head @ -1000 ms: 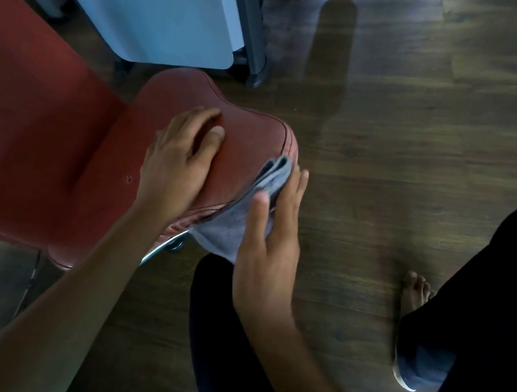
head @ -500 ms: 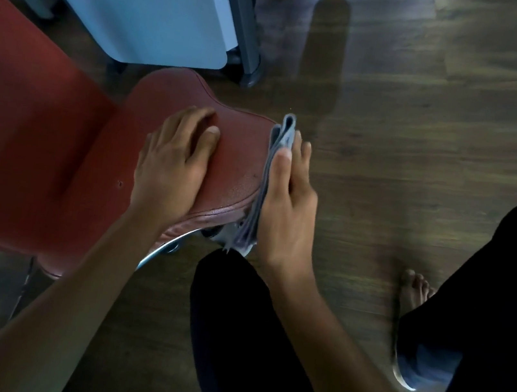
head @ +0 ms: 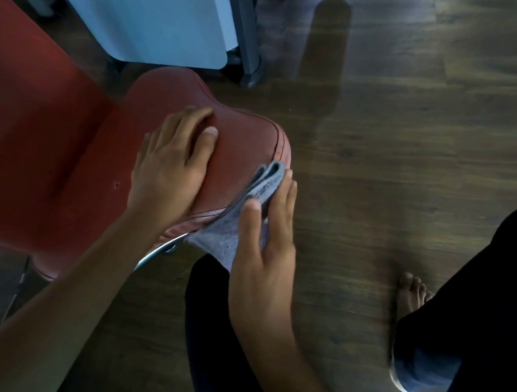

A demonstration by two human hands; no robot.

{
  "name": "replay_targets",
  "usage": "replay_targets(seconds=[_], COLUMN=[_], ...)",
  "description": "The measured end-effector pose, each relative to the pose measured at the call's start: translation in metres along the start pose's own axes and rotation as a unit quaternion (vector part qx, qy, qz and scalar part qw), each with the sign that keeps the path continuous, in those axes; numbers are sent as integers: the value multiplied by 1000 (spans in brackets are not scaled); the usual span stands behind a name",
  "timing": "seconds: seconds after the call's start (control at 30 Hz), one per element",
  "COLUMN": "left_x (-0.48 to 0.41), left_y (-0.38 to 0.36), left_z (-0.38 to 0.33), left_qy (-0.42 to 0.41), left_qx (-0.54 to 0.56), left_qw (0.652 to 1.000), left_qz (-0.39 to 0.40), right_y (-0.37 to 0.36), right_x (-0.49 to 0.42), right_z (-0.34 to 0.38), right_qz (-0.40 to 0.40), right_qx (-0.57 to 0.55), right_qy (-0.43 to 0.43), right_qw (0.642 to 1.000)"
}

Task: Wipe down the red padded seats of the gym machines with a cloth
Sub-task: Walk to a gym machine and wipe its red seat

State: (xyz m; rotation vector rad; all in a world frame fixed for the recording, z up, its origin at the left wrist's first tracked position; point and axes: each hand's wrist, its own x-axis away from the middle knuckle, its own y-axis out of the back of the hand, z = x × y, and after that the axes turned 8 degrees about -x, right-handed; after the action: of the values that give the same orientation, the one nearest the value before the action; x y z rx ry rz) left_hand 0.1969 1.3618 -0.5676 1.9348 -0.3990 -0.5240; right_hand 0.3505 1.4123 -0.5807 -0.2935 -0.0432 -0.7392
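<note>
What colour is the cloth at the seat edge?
Grey cloth, clearest in the head view.

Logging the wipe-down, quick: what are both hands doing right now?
Left hand: open, resting flat on the red seat.
Right hand: holds the gray cloth, thumb pinching it, against the seat's edge.
</note>
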Motion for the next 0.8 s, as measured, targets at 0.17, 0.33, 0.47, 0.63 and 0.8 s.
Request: replay_targets(seconds=[0.17, 0.33, 0.47, 0.63, 0.8], left_x=[-2, -1, -1, -5, -20], left_y=[-2, 0, -1, 1, -1], left_z=[-4, -3, -6, -7, -12], left_qy=[-1, -2, 6, 27, 160], left_qx=[-15, -8, -17, -12, 24], left_qw=[1000, 1000, 1000, 999, 987], left_qz=[5, 5, 17, 20, -14], right_y=[4, 3, 6, 14, 22], right_x=[-57, -12, -29, -66, -94], right_z=[14, 6, 8, 17, 17], right_qz=[-39, -10, -13, 0, 67], right_qx=[-10, 6, 0, -10, -28], right_qy=[7, -12, 2, -6, -46], right_qw=[999, 1000, 1000, 1000, 996])
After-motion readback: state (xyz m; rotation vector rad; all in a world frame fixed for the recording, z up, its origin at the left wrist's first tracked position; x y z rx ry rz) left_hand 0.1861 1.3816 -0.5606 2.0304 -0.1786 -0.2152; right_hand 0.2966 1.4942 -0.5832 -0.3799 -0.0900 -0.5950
